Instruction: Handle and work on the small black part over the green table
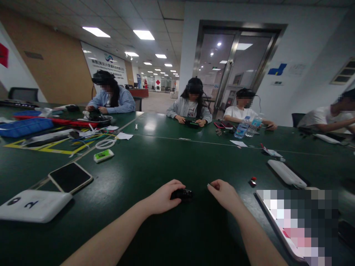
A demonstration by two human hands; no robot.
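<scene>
My left hand [165,195] grips a small black device [185,194] by its left end, thumb on the near side and fingers on the far side. The device is dark and rounded, perhaps a computer mouse, and lies low at the table surface. To its right, apart from it, my right hand [223,194] is closed in a pinch. A small pale spot shows at those fingertips; whether it is a nail or a tiny held part I cannot make out.
On the left are a phone [70,177], a white power bank [34,205], a green-and-white packet [103,156], coiled cable [105,144] and blue tray [26,127]. At right lie a small red-and-metal piece [252,181], white case [287,173] and blurred tablet-like screen [294,236]. Several people sit beyond.
</scene>
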